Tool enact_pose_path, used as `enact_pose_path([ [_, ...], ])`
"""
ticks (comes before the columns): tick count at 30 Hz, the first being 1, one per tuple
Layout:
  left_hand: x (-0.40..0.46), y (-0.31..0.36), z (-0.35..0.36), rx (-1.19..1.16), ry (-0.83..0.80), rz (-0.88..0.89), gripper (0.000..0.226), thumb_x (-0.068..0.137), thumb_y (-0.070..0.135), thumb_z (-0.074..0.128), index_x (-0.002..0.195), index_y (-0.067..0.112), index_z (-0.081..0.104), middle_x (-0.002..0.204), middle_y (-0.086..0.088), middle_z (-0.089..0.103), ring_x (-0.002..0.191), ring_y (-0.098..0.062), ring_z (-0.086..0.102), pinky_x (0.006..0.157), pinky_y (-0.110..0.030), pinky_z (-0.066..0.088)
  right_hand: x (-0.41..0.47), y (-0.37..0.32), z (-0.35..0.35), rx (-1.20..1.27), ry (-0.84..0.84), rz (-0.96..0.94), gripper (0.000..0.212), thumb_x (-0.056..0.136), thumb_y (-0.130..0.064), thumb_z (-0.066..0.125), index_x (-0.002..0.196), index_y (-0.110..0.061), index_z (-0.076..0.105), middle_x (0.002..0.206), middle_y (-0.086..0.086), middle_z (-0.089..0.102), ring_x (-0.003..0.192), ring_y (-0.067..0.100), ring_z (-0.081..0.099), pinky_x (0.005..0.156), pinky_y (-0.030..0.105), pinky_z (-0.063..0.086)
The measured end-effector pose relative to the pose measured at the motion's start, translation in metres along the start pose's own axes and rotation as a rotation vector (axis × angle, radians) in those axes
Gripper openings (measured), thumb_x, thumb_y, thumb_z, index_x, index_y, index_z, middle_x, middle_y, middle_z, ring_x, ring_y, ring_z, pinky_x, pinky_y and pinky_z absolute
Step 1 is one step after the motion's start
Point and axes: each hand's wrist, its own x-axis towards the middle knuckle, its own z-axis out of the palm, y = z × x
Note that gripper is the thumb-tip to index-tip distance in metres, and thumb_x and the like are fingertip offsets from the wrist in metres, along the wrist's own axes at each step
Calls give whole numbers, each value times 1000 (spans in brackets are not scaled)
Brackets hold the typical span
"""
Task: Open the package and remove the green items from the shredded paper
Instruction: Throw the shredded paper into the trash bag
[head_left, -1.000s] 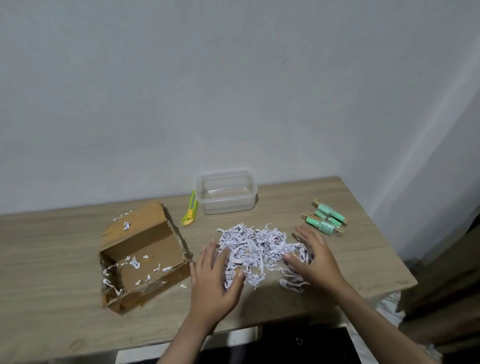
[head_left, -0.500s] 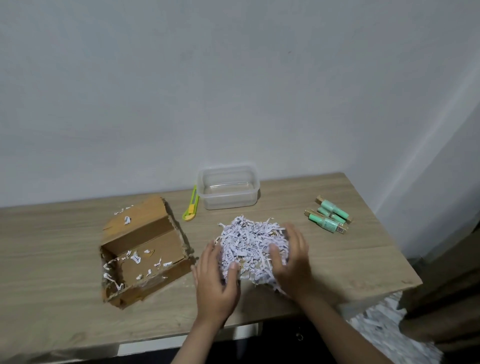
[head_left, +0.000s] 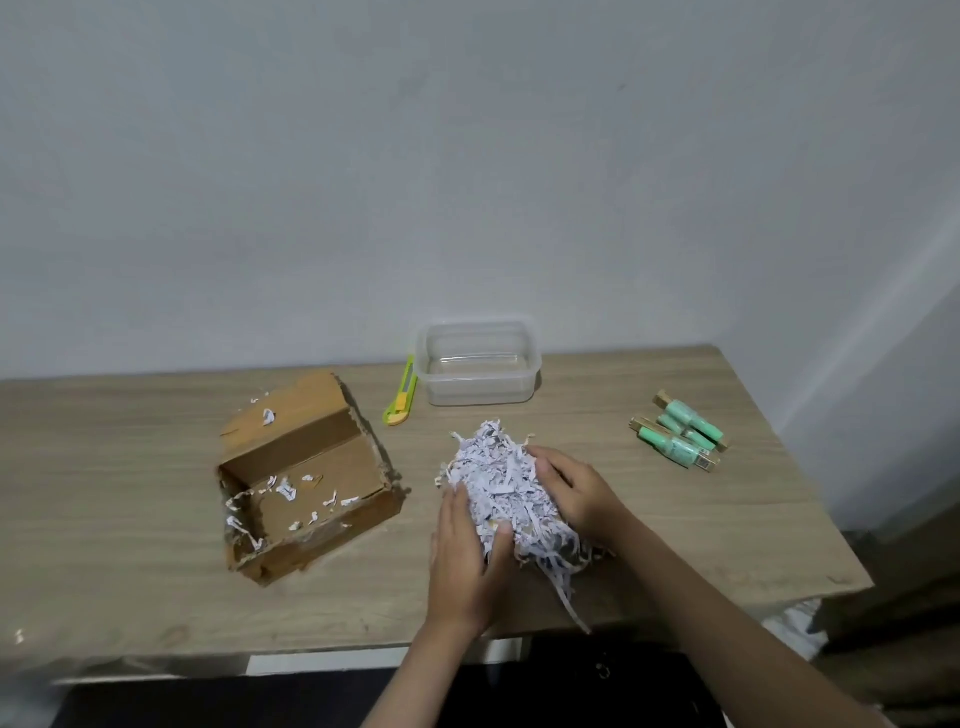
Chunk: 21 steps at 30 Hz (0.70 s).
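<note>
Shredded paper (head_left: 501, 491) sits gathered in a tight mound on the bench (head_left: 675, 519), between the open cardboard box (head_left: 306, 483) and the green items (head_left: 680, 439), which lie well apart at the right. To do this step well, I would squeeze evenly from both sides, feel for anything hard inside, and watch the strands trailing off the near edge. Left hand (head_left: 465, 558) cups the near left side, fingers together, thumb pressed into the paper. Right hand (head_left: 576, 488) curls over the right side, fingers closed against the heap. A clear plastic container (head_left: 478, 364) and a yellow-green utility knife (head_left: 401, 399) wait behind.
</note>
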Motion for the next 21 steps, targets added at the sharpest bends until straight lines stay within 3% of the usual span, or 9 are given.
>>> enact_pose_path([
  [2,2,1,-3,-97,-4,70,84,81,66,33,148,17,21,157,-2,20,145,-11,14,118,-34,17,-10,-2,-7,89,51,4,44,88,-46,47,130,-34,48,122,-6,57,111,8,53,104,36,38],
  [3,2,0,-7,-109,36,99,79,82,63,36,146,18,26,154,0,25,143,-10,19,117,-36,21,-18,-1,-12,53,83,-10,57,83,-51,50,136,-31,42,132,-3,53,119,10,50,107,37,38],
  [5,5,-2,-16,-101,131,158,70,84,59,40,142,20,34,147,6,32,139,-9,26,114,-36,27,-41,6,-20,-124,93,-76,90,72,-64,57,146,-28,22,154,-3,27,141,12,25,117,42,21],
  [7,12,-2,-26,-95,159,203,67,84,57,43,140,20,37,145,6,34,137,-8,29,111,-31,27,-70,14,-21,-286,41,-141,115,58,-75,65,147,-37,2,159,-8,3,146,8,0,115,44,0],
  [9,25,2,-33,-89,139,239,71,83,57,44,141,18,36,148,3,32,136,-5,28,109,-27,25,-91,22,-13,-475,0,-164,134,44,-85,65,144,-42,-13,159,-6,-8,146,10,-12,112,47,-8],
  [12,50,7,-32,-81,66,252,79,82,60,43,146,16,28,154,3,22,134,3,22,109,-24,24,-94,30,-1,-599,41,-123,137,40,-91,57,139,-44,-26,158,2,-17,146,21,-16,111,52,-5],
  [14,65,5,-27,-60,28,224,82,81,64,39,148,17,25,158,2,17,139,-3,18,114,-34,24,-86,26,0,-617,28,-69,135,40,-94,50,135,-45,-32,155,1,-27,144,24,-21,112,53,-5],
  [17,81,1,-18,-5,-20,158,85,79,70,32,148,21,21,159,2,11,146,-13,8,118,-50,10,-73,20,-1,-579,45,-27,134,43,-93,50,140,-40,-26,154,2,-29,143,26,-24,112,57,-5],
  [21,90,-4,-8,113,-101,111,90,77,76,19,149,22,19,160,0,11,147,-15,4,116,-47,-4,-48,15,0,-538,100,23,142,40,-90,58,144,-33,-20,156,9,-22,144,27,-19,111,57,-6],
])
